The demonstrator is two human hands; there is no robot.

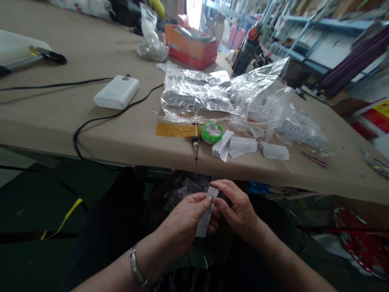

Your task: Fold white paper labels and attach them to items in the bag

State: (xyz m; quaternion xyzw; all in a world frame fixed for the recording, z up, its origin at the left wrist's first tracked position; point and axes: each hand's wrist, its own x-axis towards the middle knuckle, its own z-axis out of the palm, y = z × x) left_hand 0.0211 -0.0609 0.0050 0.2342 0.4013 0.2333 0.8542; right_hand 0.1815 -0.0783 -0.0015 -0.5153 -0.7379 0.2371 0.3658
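both left hand (185, 221) and right hand (238, 211) pinch a narrow white strip (206, 217), seemingly printed, its text blurred.

Brown table (60, 117) bears power bank (116, 92), soldering iron (195, 144), label stacks (243, 147).

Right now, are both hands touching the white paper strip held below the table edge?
Touching. The head view shows the left hand pinching the white paper strip near its top, and the right hand with fingers on its upper end.
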